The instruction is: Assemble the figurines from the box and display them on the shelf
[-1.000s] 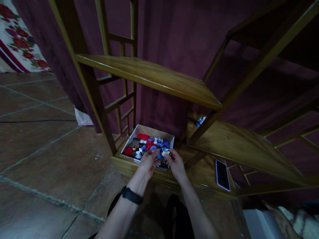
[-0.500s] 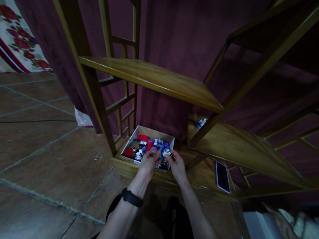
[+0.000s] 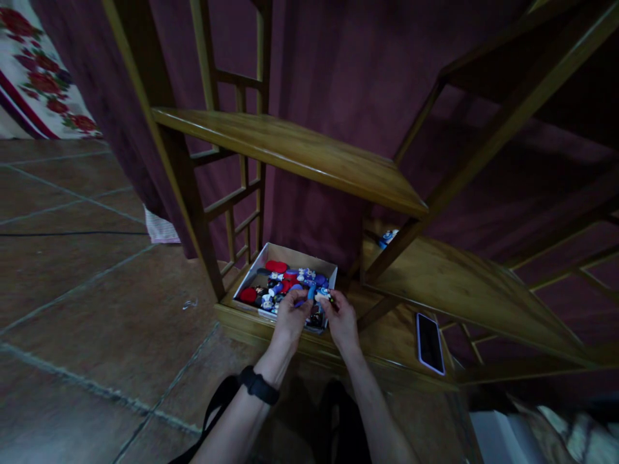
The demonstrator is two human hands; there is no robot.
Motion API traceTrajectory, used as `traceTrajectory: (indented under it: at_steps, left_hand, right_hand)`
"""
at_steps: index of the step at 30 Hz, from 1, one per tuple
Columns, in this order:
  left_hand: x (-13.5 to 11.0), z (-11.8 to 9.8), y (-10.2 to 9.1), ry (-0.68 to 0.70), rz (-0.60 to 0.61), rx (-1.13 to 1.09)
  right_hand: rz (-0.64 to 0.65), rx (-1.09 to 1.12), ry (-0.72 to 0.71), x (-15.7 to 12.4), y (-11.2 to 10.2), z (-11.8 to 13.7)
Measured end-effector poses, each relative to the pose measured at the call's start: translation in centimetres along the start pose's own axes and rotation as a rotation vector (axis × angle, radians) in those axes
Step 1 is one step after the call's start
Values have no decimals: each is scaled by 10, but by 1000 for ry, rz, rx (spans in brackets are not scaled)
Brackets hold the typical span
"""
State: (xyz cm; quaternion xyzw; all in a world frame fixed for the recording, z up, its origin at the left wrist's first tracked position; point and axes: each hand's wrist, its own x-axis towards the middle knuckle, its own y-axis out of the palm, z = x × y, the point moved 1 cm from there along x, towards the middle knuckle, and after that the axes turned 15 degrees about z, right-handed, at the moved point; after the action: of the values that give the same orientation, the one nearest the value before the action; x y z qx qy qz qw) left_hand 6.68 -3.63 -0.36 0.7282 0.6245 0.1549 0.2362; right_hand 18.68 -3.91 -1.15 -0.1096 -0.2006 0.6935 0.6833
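A shallow cardboard box (image 3: 257, 270) full of several small red, blue and white pieces sits on the bottom board of a wooden shelf unit (image 3: 300, 147). Both my hands hover over its near right corner. My left hand (image 3: 290, 317), with a black watch on the wrist, has its fingers curled and pinches a small blue piece (image 3: 311, 293). My right hand (image 3: 342, 318) is closed on a small blue and white piece (image 3: 323, 294). The two pieces nearly touch between my fingertips.
A phone (image 3: 430, 343) lies flat on the bottom board to the right of the box. A small blue and white object (image 3: 388, 238) rests on the slanted middle shelf. A dark red curtain hangs behind; brown floor tiles spread to the left.
My hands stay over the box and shift only slightly; the left fingers have drawn in toward the right hand's piece. The view has barely moved.
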Motion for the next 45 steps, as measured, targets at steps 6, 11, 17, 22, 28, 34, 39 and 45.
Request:
traceTrajectory:
  at_steps: [6, 11, 17, 22, 28, 34, 39, 45]
  left_hand:
    - [1, -1, -4, -32, -12, 33]
    - [0, -5, -6, -50, -1, 27]
    - [0, -5, -10, -70, -1, 77]
    - [3, -2, -14, -38, 36, 239]
    - [3, -4, -17, -12, 94, 295]
    - [-1, -11, -17, -42, 65, 233]
    - [-5, -19, -17, -109, 78, 184]
    - [-9, -19, -21, -170, 80, 172]
  right_hand:
    - [23, -15, -6, -1, -1, 3]
    - [80, -42, -49, -3, -6, 12]
    - [140, -46, -115, -3, -11, 17]
    - [152, -25, -129, -2, -13, 14]
    - [161, -28, -147, -2, -13, 17]
    - [184, 7, -128, -3, -9, 18]
    - [254, 14, -166, -4, -9, 19]
    - [318, -72, -213, -5, -11, 21]
